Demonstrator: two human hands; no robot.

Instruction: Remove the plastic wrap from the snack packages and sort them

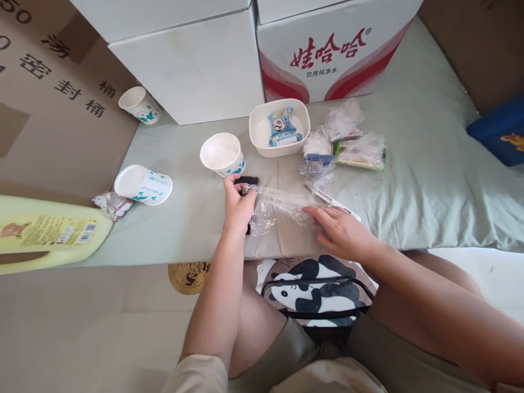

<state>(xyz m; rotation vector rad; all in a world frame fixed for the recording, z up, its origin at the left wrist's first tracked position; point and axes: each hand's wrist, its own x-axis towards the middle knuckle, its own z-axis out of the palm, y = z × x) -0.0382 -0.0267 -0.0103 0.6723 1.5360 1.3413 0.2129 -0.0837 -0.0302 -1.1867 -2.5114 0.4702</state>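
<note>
A crumpled clear plastic bag stretches between my two hands over the cloth-covered surface. My left hand is closed on its left end. My right hand lies at the right end, its fingers stretched out and touching the plastic; its thumb is hidden. Beneath my left hand is a black object, mostly covered, so its kind cannot be made out. A thin white and silvery item lies partly under my right hand. Just beyond my left hand stands an upright paper cup.
A white plastic container holds small blue packets. Several plastic-wrapped packs lie to its right. More paper cups and a yellow jug are at left. Cartons stand along the back; a blue object is at right.
</note>
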